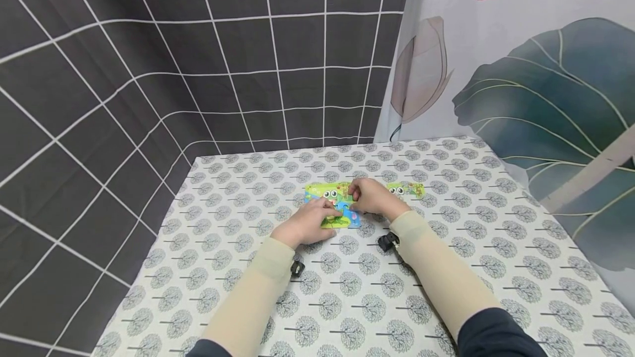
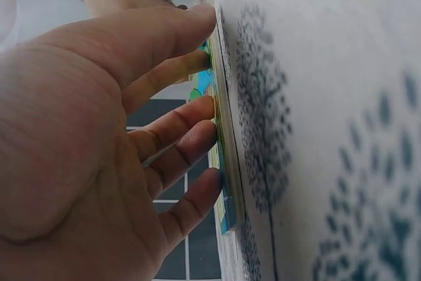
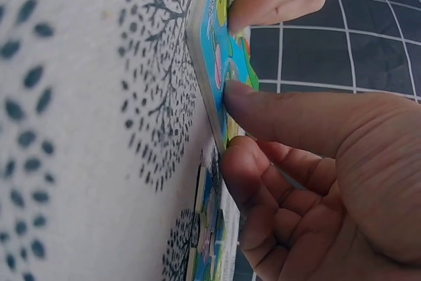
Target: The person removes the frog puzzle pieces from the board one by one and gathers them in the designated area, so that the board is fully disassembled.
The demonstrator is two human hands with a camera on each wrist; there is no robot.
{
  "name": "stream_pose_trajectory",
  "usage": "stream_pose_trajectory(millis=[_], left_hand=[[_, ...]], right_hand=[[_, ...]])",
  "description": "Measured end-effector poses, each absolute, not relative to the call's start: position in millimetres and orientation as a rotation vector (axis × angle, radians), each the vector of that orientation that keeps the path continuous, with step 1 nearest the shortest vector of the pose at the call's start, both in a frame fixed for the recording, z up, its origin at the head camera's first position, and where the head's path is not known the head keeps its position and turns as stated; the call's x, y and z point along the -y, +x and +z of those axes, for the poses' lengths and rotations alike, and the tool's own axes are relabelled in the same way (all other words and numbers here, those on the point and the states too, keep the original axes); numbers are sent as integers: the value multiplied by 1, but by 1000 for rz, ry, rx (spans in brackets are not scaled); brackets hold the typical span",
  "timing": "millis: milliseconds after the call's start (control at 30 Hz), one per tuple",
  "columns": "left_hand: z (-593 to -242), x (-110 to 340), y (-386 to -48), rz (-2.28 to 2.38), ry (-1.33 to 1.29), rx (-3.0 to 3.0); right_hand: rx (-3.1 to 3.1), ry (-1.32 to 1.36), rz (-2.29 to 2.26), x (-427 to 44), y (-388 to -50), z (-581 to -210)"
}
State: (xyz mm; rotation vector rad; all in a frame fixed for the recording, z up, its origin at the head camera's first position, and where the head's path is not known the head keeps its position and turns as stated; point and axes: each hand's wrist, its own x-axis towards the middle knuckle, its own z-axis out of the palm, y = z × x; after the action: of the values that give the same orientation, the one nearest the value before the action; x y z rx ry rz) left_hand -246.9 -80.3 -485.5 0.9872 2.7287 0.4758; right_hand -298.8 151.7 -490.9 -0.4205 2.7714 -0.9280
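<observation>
A bright jigsaw puzzle board point(image 1: 313, 188) with a big-eyed green cartoon animal lies on the patterned cloth, partly covered by both hands. My left hand point(image 1: 308, 223) rests its fairly straight fingers on the board's left and lower part. At the right side is my right hand point(image 1: 371, 197), with its fingers curled and the thumb against a blue puzzle piece point(image 3: 241, 64). That piece looks tilted up a little from the board in the right wrist view. The right index finger lies by the board's edge, close to the thumb.
A second colourful puzzle point(image 1: 414, 189) with cartoon eyes lies just right of the first, partly behind my right hand. Tree-print cloth point(image 1: 327, 304) covers the table. A dark grid curtain point(image 1: 238, 43) hangs behind and left; a white leaf-print curtain point(image 1: 555, 103) hangs right.
</observation>
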Motion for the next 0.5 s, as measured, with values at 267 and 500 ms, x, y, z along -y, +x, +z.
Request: stream_pose_trajectory(millis=[267, 500], left_hand=[[-486, 79, -243, 388, 1018, -2752], [-485, 75, -240, 280, 1034, -2776]], right_hand=[[-2786, -398, -938, -150, -303, -492], [-2733, -332, -982, -147, -307, -492]])
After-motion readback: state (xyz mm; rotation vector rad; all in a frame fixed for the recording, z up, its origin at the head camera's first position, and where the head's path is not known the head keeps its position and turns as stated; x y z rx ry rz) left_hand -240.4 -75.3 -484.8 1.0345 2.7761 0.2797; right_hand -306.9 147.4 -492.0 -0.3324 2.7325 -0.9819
